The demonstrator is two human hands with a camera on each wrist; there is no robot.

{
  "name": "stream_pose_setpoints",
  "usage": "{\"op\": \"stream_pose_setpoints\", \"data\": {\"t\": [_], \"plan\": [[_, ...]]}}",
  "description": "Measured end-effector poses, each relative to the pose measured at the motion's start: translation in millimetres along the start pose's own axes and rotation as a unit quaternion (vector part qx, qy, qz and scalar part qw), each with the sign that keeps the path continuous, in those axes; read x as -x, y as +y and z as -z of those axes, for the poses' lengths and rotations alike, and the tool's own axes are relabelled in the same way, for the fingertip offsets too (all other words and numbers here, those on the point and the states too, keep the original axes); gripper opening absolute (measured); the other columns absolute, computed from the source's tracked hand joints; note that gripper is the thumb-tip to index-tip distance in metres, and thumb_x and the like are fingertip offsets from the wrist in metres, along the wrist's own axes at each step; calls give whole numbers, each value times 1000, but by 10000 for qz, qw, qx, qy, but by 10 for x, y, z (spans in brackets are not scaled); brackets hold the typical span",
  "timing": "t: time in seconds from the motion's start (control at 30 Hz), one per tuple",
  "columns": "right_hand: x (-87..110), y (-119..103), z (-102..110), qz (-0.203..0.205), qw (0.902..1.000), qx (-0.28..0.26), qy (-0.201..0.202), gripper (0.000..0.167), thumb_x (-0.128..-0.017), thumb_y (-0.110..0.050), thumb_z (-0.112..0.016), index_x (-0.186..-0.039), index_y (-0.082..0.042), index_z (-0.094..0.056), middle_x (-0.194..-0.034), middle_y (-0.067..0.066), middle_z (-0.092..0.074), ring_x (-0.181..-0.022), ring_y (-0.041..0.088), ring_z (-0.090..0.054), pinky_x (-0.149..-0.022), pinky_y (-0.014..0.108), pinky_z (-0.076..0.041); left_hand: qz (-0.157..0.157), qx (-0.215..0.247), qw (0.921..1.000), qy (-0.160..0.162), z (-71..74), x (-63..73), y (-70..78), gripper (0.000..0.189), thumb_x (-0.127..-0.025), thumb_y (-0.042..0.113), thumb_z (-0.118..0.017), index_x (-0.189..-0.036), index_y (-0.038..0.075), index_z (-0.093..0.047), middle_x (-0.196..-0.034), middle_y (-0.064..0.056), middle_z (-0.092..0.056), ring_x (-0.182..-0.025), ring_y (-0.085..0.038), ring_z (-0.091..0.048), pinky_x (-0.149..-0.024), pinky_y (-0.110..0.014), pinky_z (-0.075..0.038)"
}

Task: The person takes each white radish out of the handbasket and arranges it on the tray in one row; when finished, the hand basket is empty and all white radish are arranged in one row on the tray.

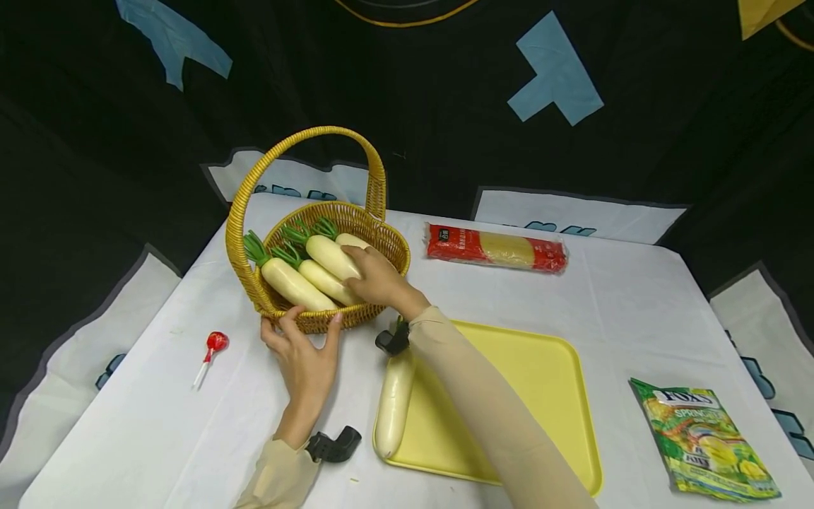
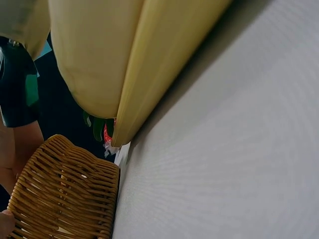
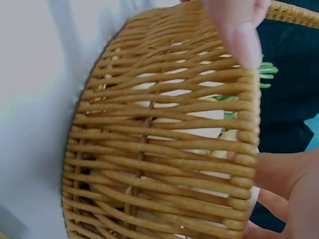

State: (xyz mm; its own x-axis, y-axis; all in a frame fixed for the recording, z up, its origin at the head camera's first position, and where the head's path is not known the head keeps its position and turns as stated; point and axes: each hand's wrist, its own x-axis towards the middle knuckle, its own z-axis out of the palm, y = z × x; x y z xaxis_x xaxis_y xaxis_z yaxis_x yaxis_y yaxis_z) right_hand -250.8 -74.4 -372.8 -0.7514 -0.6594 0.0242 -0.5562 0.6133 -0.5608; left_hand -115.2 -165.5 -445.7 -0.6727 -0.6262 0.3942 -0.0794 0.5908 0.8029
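A yellow wicker basket [image 1: 305, 322] with a tall handle holds several white radishes [image 1: 292, 283] with green tops. My right hand [image 1: 380, 279] reaches over the basket's right rim and grips one radish [image 1: 332, 256] among the others, thumb and fingers on its near end. At the front, my left hand [image 1: 305, 364] holds the basket by its rim and wall, fingers spread. The right wrist view shows the left thumb [image 3: 244, 45] on the woven rim, with the right hand [image 3: 294, 184] beyond it. Another white radish [image 1: 394, 410] lies along the left edge of a yellow tray [image 1: 521, 403].
Behind the tray lies a red-and-yellow packet of noodles [image 1: 496, 247]. A red lollipop [image 1: 215, 345] is left of the basket. At the table's right lies a green Fox's candy bag [image 1: 706, 442]. My right forearm [image 1: 490, 410] crosses above the tray.
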Motion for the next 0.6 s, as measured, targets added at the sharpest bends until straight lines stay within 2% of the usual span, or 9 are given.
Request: {"op": "stream_pose_setpoints", "data": {"t": [0.17, 0.3, 0.37, 0.47, 0.6], "plan": [[66, -17, 65, -111, 9968, -776, 132, 59, -85, -20, -61, -138, -12, -36, -129, 12, -50, -108, 21, -52, -87, 31, -44, 43, 4, 10000, -39, -2, 2, 2, 59, -78, 44, -67, -117, 8, -40, -137, -29, -8, -129, -45, -17, -103, -55, -22], [153, 2, 145, -133, 9905, -1350, 232, 58, -86, -21, -61, -138, -13, -36, -130, 10, -50, -110, 21, -53, -83, 29, -47, 59, 15, 9999, -81, -6, 6, 8, 59, -78, 43, -66, -117, 8, -39, -137, -30, -7, -130, -45, -16, -103, -55, -22], [215, 27, 187, -178, 9847, -1714, 255, 57, -87, -21, -60, -138, -13, -36, -131, 9, -49, -110, 22, -53, -81, 28, -48, 99, 21, 9999, -129, -6, 8, 16, 59, -79, 43, -66, -118, 8, -39, -137, -30, -6, -130, -44, -15, -103, -55, -22], [340, 78, 251, -337, 9708, -2361, 253, 56, -88, -20, -58, -139, -15, -35, -132, 8, -47, -108, 23, -54, -79, 28, -48, 154, 24, 9998, -154, -1, 6, 28, 59, -79, 44, -66, -118, 8, -39, -138, -30, -5, -131, -44, -14, -103, -55, -22], [544, 173, 327, -545, 9558, -2866, 365, 56, -88, -21, -58, -139, -16, -35, -129, 8, -49, -102, 23, -56, -76, 28, -48, 171, 33, 9998, -133, -3, 1, 26, 59, -78, 44, -66, -117, 9, -39, -138, -29, -6, -131, -44, -14, -103, -54, -22]]}}
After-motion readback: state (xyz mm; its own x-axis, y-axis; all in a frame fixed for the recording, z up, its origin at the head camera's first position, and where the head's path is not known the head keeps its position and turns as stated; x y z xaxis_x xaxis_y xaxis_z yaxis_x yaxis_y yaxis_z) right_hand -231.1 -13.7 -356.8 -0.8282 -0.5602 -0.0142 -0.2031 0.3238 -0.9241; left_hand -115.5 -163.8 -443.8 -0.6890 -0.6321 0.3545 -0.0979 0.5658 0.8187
